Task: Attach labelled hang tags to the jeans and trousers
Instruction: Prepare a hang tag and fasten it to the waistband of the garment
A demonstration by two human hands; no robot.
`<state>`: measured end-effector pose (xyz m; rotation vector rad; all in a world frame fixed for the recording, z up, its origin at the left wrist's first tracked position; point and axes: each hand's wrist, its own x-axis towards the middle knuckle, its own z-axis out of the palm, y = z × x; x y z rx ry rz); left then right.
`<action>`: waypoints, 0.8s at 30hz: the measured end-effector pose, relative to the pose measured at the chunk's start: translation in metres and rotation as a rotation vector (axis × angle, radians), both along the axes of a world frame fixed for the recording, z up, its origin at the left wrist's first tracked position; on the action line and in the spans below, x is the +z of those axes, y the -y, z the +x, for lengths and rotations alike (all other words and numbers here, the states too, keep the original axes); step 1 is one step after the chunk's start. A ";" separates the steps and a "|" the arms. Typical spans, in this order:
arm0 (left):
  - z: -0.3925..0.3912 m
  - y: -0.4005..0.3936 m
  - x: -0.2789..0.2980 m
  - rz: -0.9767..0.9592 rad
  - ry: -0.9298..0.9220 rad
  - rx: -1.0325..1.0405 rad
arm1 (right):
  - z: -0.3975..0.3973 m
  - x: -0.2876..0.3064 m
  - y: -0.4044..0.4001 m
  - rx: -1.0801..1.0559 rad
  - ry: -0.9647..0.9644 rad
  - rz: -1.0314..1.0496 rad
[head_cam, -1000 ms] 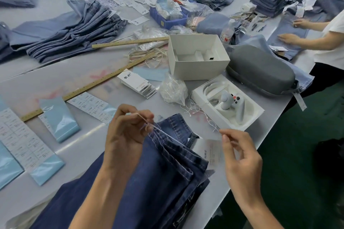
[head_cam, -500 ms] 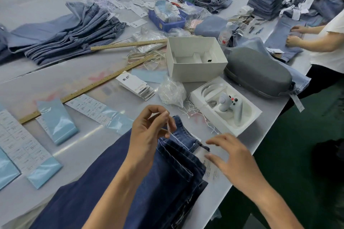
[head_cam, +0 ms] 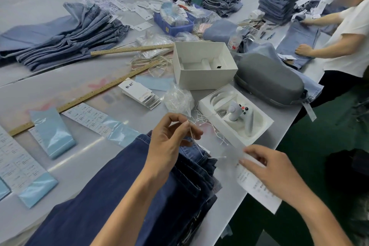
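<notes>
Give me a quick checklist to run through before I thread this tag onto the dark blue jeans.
1. Thin white tag string pinched in left hand: ok.
2. White printed paper hang tag held by right hand: ok.
3. Stack of dark blue denim jeans lying flat on grey table: ok.
4. String passed through a belt loop: cannot tell.
5. String's free end lies clear of the fingers: ok.
6. Tag's hole lined up with the string: cannot tell.
</notes>
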<state>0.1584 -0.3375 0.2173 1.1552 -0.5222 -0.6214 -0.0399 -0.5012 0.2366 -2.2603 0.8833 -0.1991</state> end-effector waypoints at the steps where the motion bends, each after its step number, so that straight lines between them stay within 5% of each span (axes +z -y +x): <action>1: -0.001 0.000 0.000 -0.007 -0.012 0.008 | -0.002 0.005 -0.002 -0.011 0.050 -0.070; 3: -0.001 -0.001 -0.001 -0.021 -0.042 0.031 | -0.006 0.012 -0.009 0.133 0.024 -0.149; 6: 0.003 -0.007 -0.004 -0.034 -0.083 0.102 | -0.012 0.013 -0.027 0.489 -0.189 0.265; 8: 0.006 -0.011 -0.005 -0.028 -0.089 0.132 | -0.010 0.006 -0.034 0.379 0.049 0.512; 10: 0.006 -0.014 -0.005 -0.023 -0.084 0.130 | -0.002 -0.011 -0.036 0.047 0.323 0.405; 12: 0.004 -0.015 -0.003 -0.022 -0.061 0.112 | 0.008 -0.026 -0.037 -0.100 0.369 0.188; 21: -0.005 -0.012 -0.007 0.108 0.099 0.055 | 0.037 -0.063 -0.046 0.086 0.444 -0.137; 24: -0.009 -0.014 -0.011 0.200 0.262 0.003 | 0.035 -0.058 -0.047 0.050 0.506 -0.036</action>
